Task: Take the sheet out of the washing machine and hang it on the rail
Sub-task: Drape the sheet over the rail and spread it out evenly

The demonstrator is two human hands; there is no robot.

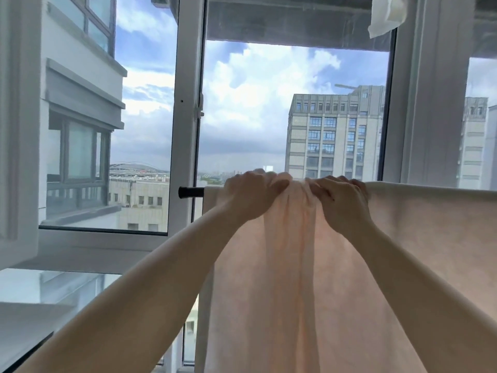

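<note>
A pale pink sheet (419, 238) hangs over a horizontal rail in front of the window; only the rail's black end (189, 192) sticks out to the left. My left hand (250, 195) and my right hand (341, 200) are close together at the top of the sheet. Each grips a bunched fold of the fabric where it crosses the rail. Gathered pleats (293, 238) fall between the two hands. To the right of my hands the sheet lies flat along the rail. The washing machine is out of view.
A white window frame (188, 109) stands right behind the rail, with an open casement (102, 230) to the left and a sill (29, 319) at the lower left. A white cloth (384, 14) hangs at the top right. Tall buildings show outside.
</note>
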